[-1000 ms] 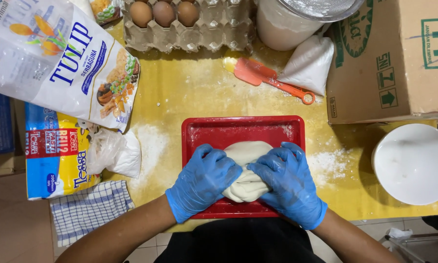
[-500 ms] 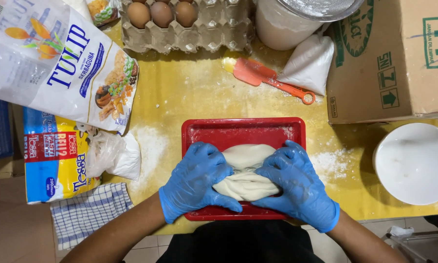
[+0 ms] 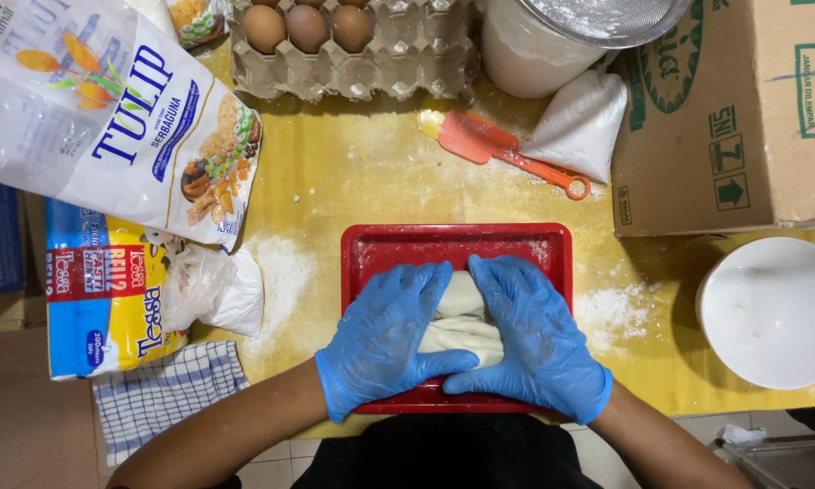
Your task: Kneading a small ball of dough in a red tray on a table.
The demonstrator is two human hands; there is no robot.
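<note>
Cupped between both blue-gloved hands, a pale, soft lump of dough (image 3: 460,319) is held on the red rectangular plastic tray (image 3: 398,249). Its long axis runs away from the body; the left hand (image 3: 385,340) and right hand (image 3: 536,340) are pressed equally close against its sides.

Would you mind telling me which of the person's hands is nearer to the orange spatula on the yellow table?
Right. The right hand lies on the dough, below the orange spatula and nearly in line with it; the left hand lies farther to the left.
</note>
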